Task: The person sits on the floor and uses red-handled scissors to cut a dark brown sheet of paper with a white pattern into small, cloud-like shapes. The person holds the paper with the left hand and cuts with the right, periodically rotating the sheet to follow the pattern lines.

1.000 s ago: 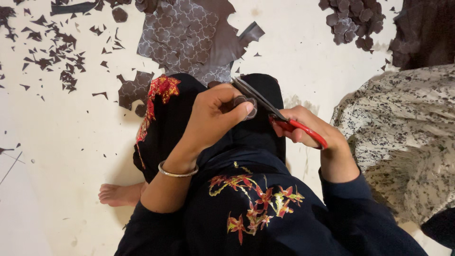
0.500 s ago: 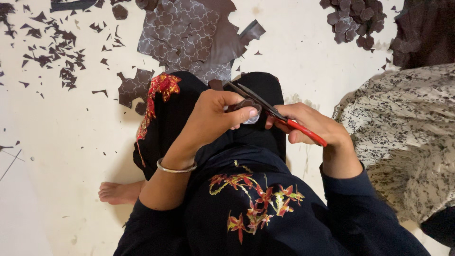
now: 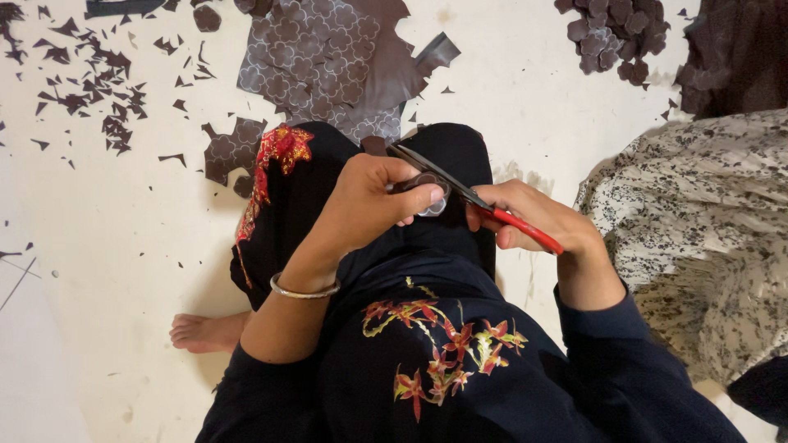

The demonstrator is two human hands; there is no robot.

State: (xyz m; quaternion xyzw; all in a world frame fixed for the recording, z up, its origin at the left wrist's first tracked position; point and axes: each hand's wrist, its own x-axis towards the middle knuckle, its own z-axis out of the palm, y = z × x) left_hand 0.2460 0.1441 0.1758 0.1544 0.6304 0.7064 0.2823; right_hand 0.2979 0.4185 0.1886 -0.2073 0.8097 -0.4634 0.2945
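Left hand, wrist bent, pinches a small rounded dark leather piece above the lap. Right hand grips red-handled scissors, blades touching the piece.

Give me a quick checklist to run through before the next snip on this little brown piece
1. Left hand pinches the small brown piece: ok.
2. Right hand grips the red-handled scissors: ok.
3. Blades meet the piece: ok.
4. Left fingertips away from the blades: not ok, they sit right beside them.
5. Cut line visible: cannot tell.
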